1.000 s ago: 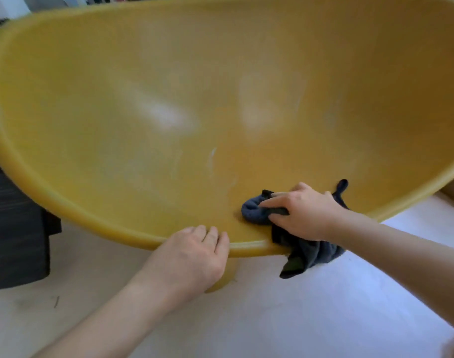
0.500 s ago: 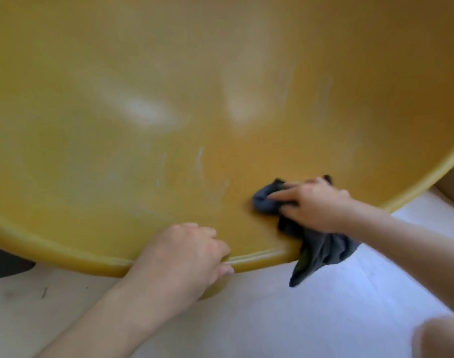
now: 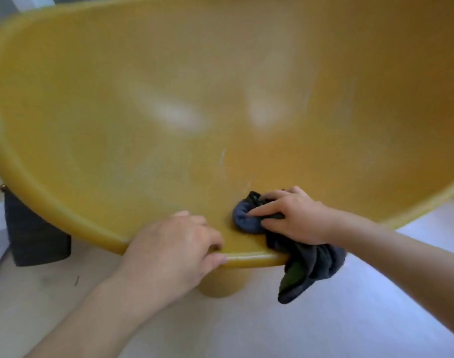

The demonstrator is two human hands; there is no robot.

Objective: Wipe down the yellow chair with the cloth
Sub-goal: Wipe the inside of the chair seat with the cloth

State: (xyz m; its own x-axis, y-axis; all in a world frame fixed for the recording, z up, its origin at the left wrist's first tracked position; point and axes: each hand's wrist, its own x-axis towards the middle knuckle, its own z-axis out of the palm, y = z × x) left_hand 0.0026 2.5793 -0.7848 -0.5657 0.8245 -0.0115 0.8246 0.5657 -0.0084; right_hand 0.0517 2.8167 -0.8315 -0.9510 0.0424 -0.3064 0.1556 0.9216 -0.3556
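Observation:
A big yellow chair (image 3: 169,73) with a deep bowl-shaped seat fills most of the view. My left hand (image 3: 174,249) grips its front rim, fingers curled over the edge. My right hand (image 3: 295,215) presses a bunched dark grey-blue cloth (image 3: 247,218) onto the seat just inside the front rim. The loose end of the cloth hangs over the rim toward the floor. Pale streaks mark the seat above the cloth.
The chair's round yellow foot (image 3: 220,285) stands on a pale floor (image 3: 349,319) below the rim. A dark box-like object (image 3: 37,239) sits on the floor behind the chair's left side.
The view has pulled back, so the chair's left rim shows again. My right hand has slid the cloth left and nearer the front rim. My left hand keeps its grip on the rim.

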